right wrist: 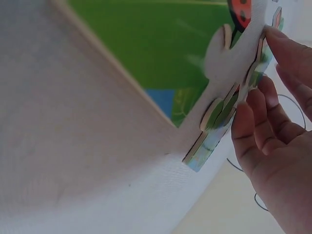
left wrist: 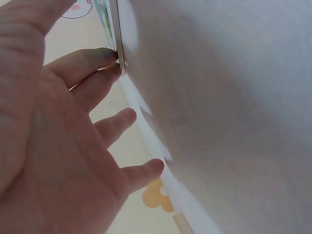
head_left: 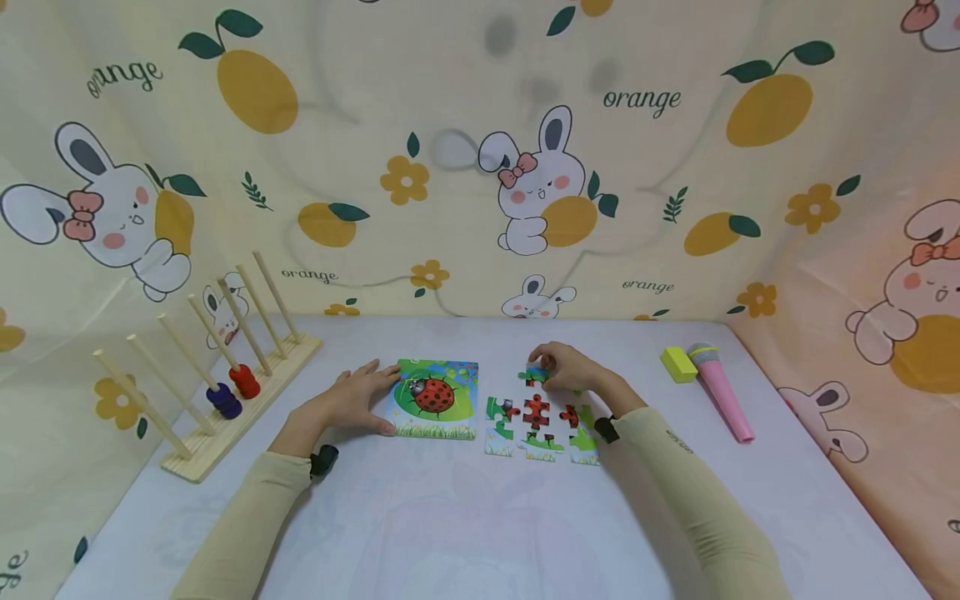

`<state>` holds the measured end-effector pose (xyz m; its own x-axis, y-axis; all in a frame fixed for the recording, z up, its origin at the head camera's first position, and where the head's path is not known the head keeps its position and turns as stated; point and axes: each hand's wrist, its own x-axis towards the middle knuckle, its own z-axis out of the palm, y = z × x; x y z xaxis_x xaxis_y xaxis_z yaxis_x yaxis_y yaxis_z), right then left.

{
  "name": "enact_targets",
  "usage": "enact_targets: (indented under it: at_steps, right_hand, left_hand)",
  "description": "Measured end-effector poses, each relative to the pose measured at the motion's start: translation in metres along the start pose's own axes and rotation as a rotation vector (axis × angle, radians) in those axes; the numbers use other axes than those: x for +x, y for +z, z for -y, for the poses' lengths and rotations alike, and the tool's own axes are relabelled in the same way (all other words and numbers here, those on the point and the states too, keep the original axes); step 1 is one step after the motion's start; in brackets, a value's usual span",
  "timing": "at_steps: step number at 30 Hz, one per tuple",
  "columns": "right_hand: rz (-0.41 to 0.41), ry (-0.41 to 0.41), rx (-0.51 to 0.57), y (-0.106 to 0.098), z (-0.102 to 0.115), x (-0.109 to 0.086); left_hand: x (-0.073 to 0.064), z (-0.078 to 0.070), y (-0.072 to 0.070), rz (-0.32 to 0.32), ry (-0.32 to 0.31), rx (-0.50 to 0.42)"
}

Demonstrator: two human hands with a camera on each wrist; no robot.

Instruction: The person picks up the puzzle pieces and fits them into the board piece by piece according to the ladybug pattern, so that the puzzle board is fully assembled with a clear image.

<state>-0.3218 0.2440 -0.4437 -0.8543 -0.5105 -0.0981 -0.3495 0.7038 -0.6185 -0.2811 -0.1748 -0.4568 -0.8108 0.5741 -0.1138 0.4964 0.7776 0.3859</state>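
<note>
A square ladybug picture board (head_left: 435, 400) lies on the table. My left hand (head_left: 352, 400) is at its left side, fingers spread, with the index finger and thumb near its corners. In the left wrist view, two fingertips meet the board's thin edge (left wrist: 115, 24). To the right lie loose jigsaw pieces, including a red ladybug-body piece (head_left: 536, 412) in the middle. My right hand (head_left: 572, 367) pinches a green-and-blue jigsaw piece (head_left: 533, 376) at the back of this group. In the right wrist view, thumb and fingers sit around jigsaw pieces; a large green piece (right wrist: 141, 48) lies nearer.
On the left stands a wooden peg rack (head_left: 255, 408) with purple rings (head_left: 223, 402) and red rings (head_left: 244, 382). Toward the right are a yellow block (head_left: 678, 365) and a pink toy microphone (head_left: 726, 398). Patterned cloth (head_left: 450, 275) walls the table at the back and sides.
</note>
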Motion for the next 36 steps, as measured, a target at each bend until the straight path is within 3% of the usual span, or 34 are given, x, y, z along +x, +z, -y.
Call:
enact_targets:
  at_steps: [20, 30, 36]
  right_hand:
    - [-0.012, -0.009, -0.016, -0.002, 0.002, 0.005]
    - [-0.052, -0.056, 0.033, -0.001, -0.001, 0.009]
    - [-0.052, -0.114, 0.074, 0.001, 0.007, 0.025]
  left_hand:
    - [-0.001, -0.001, -0.002, -0.002, -0.002, -0.006]
    - [0.000, -0.002, -0.001, 0.003, -0.013, -0.009]
    - [-0.001, -0.004, -0.002, 0.008, -0.022, -0.008]
